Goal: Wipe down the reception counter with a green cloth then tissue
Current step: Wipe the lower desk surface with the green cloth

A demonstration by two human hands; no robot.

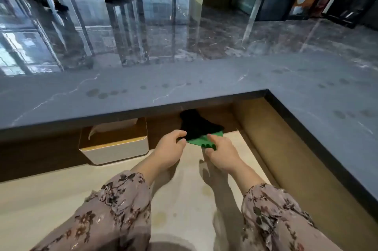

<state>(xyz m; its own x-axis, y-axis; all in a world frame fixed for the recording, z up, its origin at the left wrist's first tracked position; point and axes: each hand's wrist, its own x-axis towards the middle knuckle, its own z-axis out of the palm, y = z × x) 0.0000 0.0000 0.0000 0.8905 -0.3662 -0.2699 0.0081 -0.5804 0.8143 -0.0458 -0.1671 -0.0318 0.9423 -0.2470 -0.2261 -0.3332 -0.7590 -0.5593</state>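
Tissue box (pixel 114 144), at 10 o'clock from my hands: it sits on the lower desk (pixel 51 199), half under the overhang of the reception counter (pixel 143 91), with one tissue (pixel 93 130) standing out of its slot. My left hand (pixel 170 148), centre: the fingers curl around the left edge of the green cloth (pixel 201 140); whether they have closed on it fully I cannot tell. Green cloth, at 12 o'clock from both wrists: it lies on the lower desk, its far part dark in shadow beneath the overhang. My right hand (pixel 222 151): thumb and fingers pinch the cloth's near right corner. Risks, as I judge them: lifting straight up could knock my knuckles or drag the cloth against the overhang; a loose left grip could let the cloth unfold and trail. The smudges (pixel 98 93) on the counter top, at 11 and 2 o'clock, could be missed in the glare.
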